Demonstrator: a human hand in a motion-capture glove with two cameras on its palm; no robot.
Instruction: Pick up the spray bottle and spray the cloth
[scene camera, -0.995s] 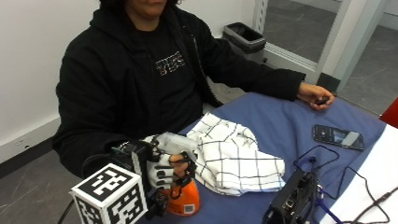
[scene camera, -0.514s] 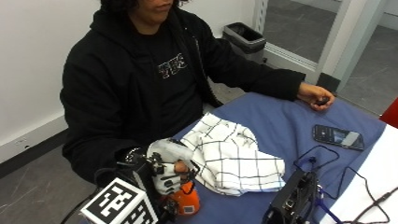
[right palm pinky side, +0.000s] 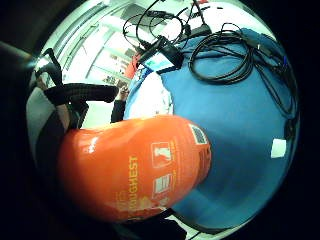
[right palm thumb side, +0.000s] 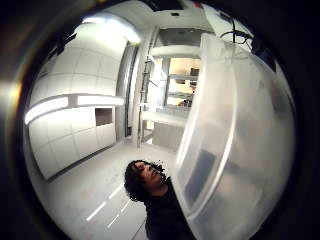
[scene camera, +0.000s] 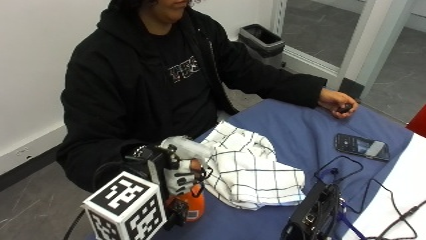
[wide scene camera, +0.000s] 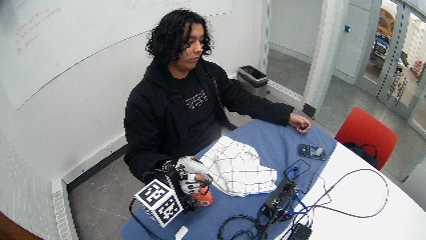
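My fingers (scene camera: 178, 176) are curled round the bottle (scene camera: 188, 206), upright near the surface (scene camera: 293, 135) corner closest to me, with the cloth (scene camera: 249, 167) lying just beside it toward the middle, where the nozzle must point.

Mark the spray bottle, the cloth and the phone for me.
spray bottle (scene camera: 192, 206): outside view, orange body below the hand.
cloth (scene camera: 247, 170): outside view, middle of the checked fabric.
phone (scene camera: 361, 146): outside view, dark screen.
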